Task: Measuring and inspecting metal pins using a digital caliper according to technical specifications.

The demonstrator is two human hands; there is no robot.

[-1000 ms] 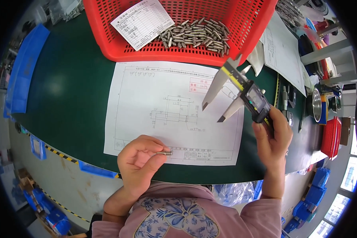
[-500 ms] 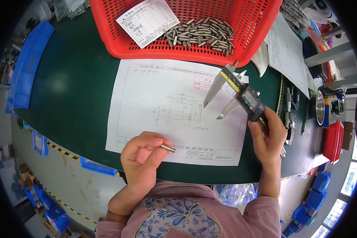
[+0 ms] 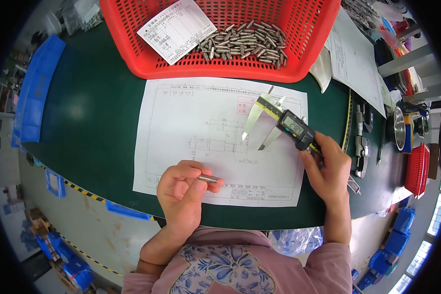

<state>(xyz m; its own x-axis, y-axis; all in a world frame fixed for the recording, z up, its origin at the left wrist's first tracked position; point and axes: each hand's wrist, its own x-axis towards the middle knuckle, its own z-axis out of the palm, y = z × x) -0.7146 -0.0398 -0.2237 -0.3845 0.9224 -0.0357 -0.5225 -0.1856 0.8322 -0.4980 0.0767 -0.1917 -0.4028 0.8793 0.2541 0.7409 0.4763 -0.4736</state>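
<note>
Between the thumb and fingers of my left hand [image 3: 183,193] is a small metal pin [image 3: 208,179], its free end pointing right. My right hand [image 3: 327,169] grips a digital caliper [image 3: 291,122] by its body, with the display facing up. The caliper's jaws are apart with nothing between them, and they point down and left over the paper. A technical drawing sheet [image 3: 181,117] lies flat on the table under both hands. Beyond it, a red plastic basket [image 3: 206,73] holds many similar metal pins [image 3: 250,43] and a handwritten paper tag [image 3: 176,32].
A green table [image 3: 93,112] carries a long blue bin [image 3: 39,93] at the left. To the right lie a micrometer [image 3: 360,142], another paper sheet [image 3: 353,63] and a steel bowl [image 3: 399,128]. A small red basket [image 3: 416,171] stands farther right.
The caliper has moved a little left and down, its jaws nearer the pin. My left hand has shifted slightly right, and the pin now lies more level.
</note>
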